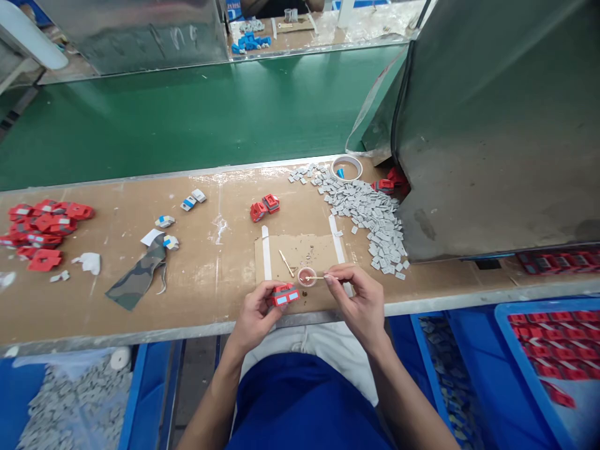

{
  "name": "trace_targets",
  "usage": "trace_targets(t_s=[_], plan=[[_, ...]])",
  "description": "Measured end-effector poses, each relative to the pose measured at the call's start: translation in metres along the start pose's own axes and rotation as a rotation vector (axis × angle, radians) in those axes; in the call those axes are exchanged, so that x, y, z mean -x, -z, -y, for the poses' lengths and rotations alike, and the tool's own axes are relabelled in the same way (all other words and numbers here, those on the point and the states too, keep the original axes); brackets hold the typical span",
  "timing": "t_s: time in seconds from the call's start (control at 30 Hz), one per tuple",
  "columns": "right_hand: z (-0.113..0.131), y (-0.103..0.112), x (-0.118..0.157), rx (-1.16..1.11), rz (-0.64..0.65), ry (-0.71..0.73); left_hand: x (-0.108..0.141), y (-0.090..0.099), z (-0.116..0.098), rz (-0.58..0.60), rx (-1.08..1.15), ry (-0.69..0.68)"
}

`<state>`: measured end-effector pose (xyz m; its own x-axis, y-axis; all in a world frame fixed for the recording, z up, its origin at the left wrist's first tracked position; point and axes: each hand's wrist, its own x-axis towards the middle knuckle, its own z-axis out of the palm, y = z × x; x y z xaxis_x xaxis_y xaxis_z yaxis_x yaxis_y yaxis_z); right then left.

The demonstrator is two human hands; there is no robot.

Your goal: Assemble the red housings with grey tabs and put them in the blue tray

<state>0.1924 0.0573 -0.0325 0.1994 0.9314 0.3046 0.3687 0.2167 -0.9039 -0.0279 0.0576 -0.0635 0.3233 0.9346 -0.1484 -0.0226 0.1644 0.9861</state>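
A blue shirt [304, 406] is showing nearest, on the near side of a small round cup [304, 273].
Just left of the cup, the left hand [257, 312], curled nearly closed, is pinching a red toy-vehicle part [285, 295]; right of the cup, the right hand [360, 299], thumb and fingertips together, is holding a thin stick [319, 278], its tip showing over the cup's mouth. Farther right, grey tiles [375, 219] are lying heaped.

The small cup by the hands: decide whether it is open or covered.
Open: no lid covers the small cup, and the held stick crosses its rim.
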Motion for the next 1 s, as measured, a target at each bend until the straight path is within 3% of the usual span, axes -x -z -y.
trace_targets(t_s=[0.23,0.43,0.57,0.73,1.0], plan=[[-0.019,-0.009,0.003,0.122,0.176,0.069,-0.001,0.002,-0.001,0.005,0.047,0.021],[-0.051,0.037,-0.046,0.457,0.027,0.081,-0.001,0.005,-0.001,0.010,0.074,0.037],[-0.077,0.058,-0.083,0.684,0.163,0.068,-0.003,0.005,-0.003,0.010,0.075,0.026],[-0.091,0.054,-0.099,0.889,0.340,0.150,-0.002,0.003,-0.005,-0.011,0.080,0.035],[-0.089,0.047,-0.099,0.873,0.372,0.227,-0.002,0.006,-0.001,-0.005,0.089,0.029]])
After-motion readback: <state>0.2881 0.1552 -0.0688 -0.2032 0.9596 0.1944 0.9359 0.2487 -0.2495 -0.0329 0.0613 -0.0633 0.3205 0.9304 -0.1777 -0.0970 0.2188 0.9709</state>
